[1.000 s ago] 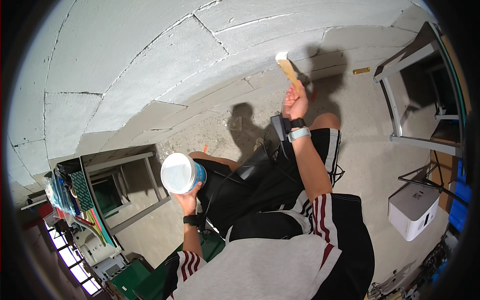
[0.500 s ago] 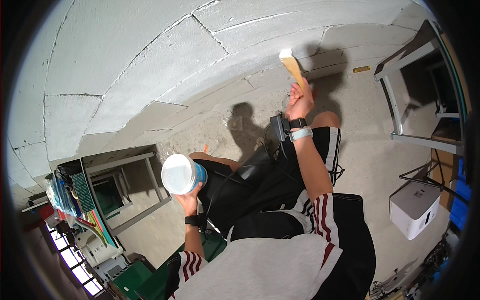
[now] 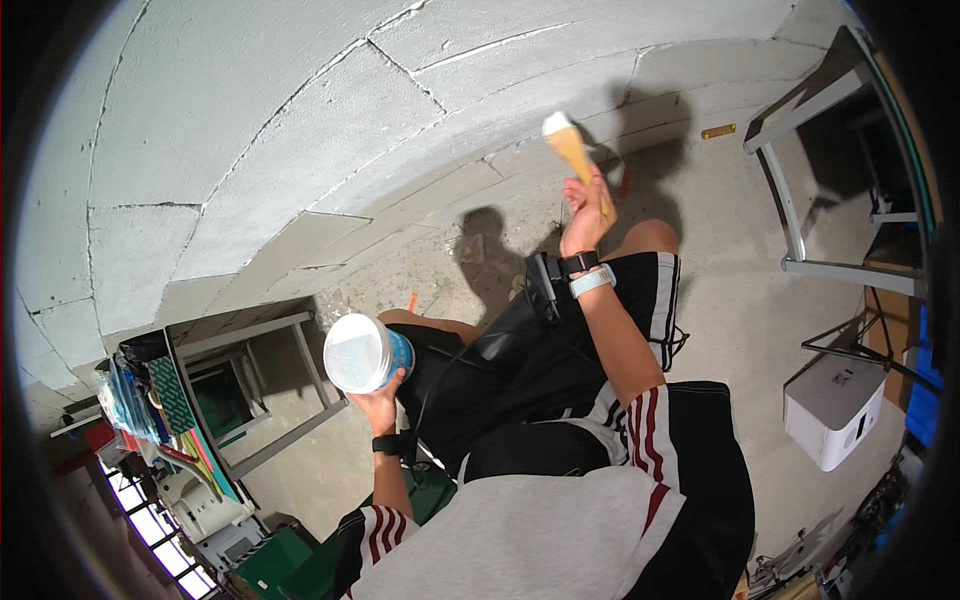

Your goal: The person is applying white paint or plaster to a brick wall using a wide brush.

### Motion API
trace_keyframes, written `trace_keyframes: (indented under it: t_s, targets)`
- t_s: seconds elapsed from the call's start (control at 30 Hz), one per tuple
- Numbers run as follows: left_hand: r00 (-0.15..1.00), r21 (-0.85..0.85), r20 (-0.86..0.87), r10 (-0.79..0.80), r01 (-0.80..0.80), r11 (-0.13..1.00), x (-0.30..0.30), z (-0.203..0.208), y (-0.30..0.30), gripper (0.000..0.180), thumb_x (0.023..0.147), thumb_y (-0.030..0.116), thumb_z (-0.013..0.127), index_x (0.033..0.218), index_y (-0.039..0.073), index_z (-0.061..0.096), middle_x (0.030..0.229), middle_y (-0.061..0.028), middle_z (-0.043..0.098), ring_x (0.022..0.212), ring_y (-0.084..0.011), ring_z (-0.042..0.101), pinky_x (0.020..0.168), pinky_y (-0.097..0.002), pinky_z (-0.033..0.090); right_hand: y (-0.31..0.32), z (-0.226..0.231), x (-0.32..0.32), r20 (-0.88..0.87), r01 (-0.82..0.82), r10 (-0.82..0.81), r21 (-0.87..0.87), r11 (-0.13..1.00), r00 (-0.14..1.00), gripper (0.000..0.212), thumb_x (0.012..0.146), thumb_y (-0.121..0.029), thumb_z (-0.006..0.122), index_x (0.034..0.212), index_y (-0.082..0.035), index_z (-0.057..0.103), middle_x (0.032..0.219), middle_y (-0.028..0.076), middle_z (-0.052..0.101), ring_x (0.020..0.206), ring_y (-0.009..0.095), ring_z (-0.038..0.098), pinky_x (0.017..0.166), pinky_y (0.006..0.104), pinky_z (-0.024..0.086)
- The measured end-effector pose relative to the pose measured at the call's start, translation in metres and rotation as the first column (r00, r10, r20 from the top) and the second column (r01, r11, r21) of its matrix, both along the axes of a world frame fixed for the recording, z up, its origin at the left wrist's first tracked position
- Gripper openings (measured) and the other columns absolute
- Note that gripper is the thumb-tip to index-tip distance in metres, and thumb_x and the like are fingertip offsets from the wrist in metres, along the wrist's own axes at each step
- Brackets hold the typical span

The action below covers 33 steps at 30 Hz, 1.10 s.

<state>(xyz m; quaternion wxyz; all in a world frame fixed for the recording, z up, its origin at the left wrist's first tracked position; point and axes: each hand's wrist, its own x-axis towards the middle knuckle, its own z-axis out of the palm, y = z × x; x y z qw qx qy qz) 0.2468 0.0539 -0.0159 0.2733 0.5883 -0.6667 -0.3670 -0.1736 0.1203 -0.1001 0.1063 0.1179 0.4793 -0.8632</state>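
My right hand (image 3: 587, 215) is closed round the handle of a paintbrush (image 3: 569, 152). The brush is pale yellow-brown with a white tip, which points up and left, in front of the block wall (image 3: 330, 110); whether it touches the wall I cannot tell. Over my left knee, my left hand (image 3: 378, 403) grips a white plastic tub (image 3: 358, 354) with a blue label on its side. White stuff shows in the tub's round top. Much of the wall is coated white, with dark joint lines between blocks; its lower courses look greyer.
Metal-framed tables stand at left (image 3: 270, 465) and right (image 3: 795, 205). A small yellow level (image 3: 718, 131) lies at the wall's foot. A white box-shaped device (image 3: 835, 410) sits on the floor at right. A black cable (image 3: 436, 385) crosses my lap.
My right hand has drawn back down and left with the brush, away from its earlier spot nearer the wall. My left hand and the tub have barely moved.
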Motion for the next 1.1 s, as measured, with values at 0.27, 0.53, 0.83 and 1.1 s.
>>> trace_keyframes:
  t_s: [0.27,0.53,0.83,1.1]
  targets:
    - [0.998,0.049,-0.063,-0.015,0.018,0.999,-0.005,0.005,0.001,0.097,0.067,0.012,0.09,0.143,-0.005,0.03,0.14,-0.0176,0.046,0.125,-0.028,0.048,0.108,-0.0383,0.037,-0.014,-0.006,-0.024,-0.115,0.071,-0.059,0.099,0.993,0.992,0.04,0.104,-0.021,0.048,0.133,0.005,0.055,0.098,0.018,0.071,0.085,0.02,0.069,0.077,0.0315,0.054]
    - [0.999,0.063,-0.031,0.021,-0.019,0.998,-0.005,0.008,0.002,0.096,0.067,0.011,0.09,0.142,-0.005,0.032,0.14,-0.0178,0.047,0.125,-0.0281,0.048,0.108,-0.0383,0.038,-0.023,0.0,0.003,-0.281,-0.124,0.196,0.254,0.959,0.94,0.037,0.102,-0.014,0.054,0.136,-0.001,0.056,0.095,0.011,0.071,0.085,0.014,0.066,0.079,0.0287,0.054]
    - [0.996,0.079,-0.072,0.042,-0.037,0.996,-0.013,0.014,0.005,0.099,0.067,0.013,0.091,0.143,-0.005,0.03,0.14,-0.0181,0.047,0.125,-0.0287,0.048,0.108,-0.0384,0.038,-0.006,0.016,0.01,-0.233,-0.286,0.322,0.177,0.942,0.917,0.029,0.1,-0.014,0.056,0.122,0.003,0.066,0.092,0.009,0.07,0.082,0.014,0.065,0.078,0.0268,0.053]
    - [0.997,-0.008,-0.073,0.026,-0.027,1.0,-0.005,0.004,0.003,0.092,0.066,0.015,0.091,0.138,-0.006,0.038,0.135,-0.0177,0.051,0.121,-0.0278,0.051,0.106,-0.0374,0.039,0.002,-0.008,-0.038,-0.062,0.084,-0.083,0.015,0.996,0.995,0.034,0.101,-0.017,0.052,0.125,0.004,0.063,0.096,0.013,0.071,0.081,0.017,0.067,0.076,0.0285,0.054]
